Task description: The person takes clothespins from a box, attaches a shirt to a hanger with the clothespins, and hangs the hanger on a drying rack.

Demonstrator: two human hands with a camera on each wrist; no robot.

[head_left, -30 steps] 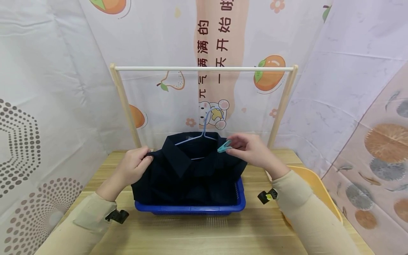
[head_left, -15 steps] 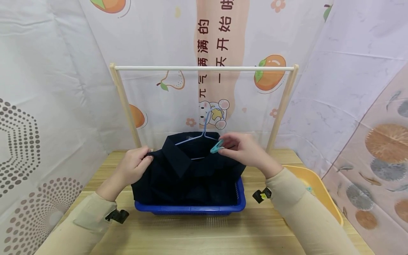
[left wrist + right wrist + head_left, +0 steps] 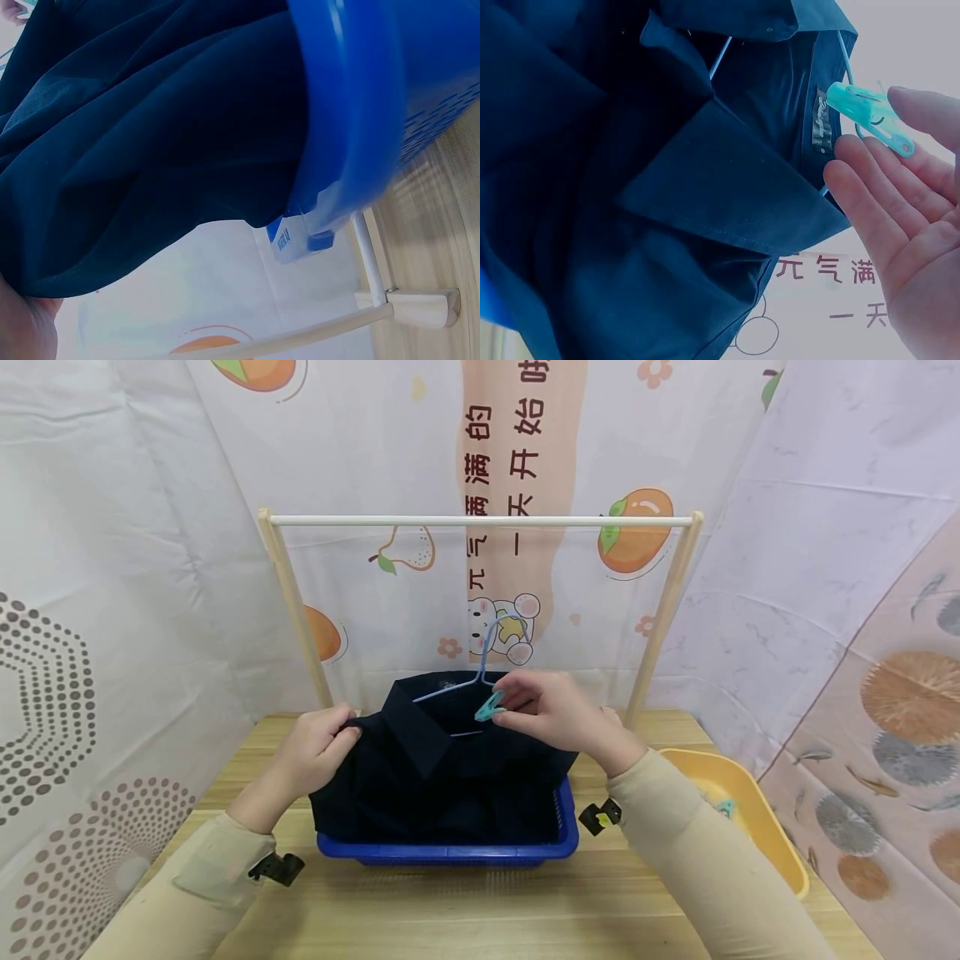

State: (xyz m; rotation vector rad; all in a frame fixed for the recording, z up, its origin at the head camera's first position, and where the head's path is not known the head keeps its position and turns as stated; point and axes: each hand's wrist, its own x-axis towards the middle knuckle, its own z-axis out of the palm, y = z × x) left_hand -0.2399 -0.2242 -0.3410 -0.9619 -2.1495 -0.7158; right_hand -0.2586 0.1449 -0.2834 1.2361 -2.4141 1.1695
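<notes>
The right hand (image 3: 543, 714) pinches a small, translucent teal plastic clothespin (image 3: 490, 705) between thumb and fingers, the clip's nose pointing away from the palm toward the left hand (image 3: 318, 747). In the right wrist view, the fingers below the clip are extended. The clothespin is at the collar opening of a dark navy cloth shirt (image 3: 450, 793); whether it touches the fabric cannot be told. Just past the right fingertips, a small dark label with pale lettering (image 3: 821, 127) shows inside the collar. A thin light-blue hanger (image 3: 486, 647) runs through the neck opening, its hook rising beyond the right hand.

The left hand, well apart from the right, grips the shirt's shoulder edge between thumb and curled fingers. Between the two hands the shirt drapes into a blue plastic basket with perforated walls (image 3: 450, 852), whose front rim lies nearer the person than either hand. Under it is a pale wood-grain table (image 3: 450, 927).

To the right of the right hand and nearer the person, a yellow plastic tray (image 3: 765, 827) is partly hidden by the beige right sleeve (image 3: 712, 852); a small teal piece (image 3: 725, 808) lies inside. Beyond and above both hands, a white bar (image 3: 480, 522) spans two pale wooden posts.
</notes>
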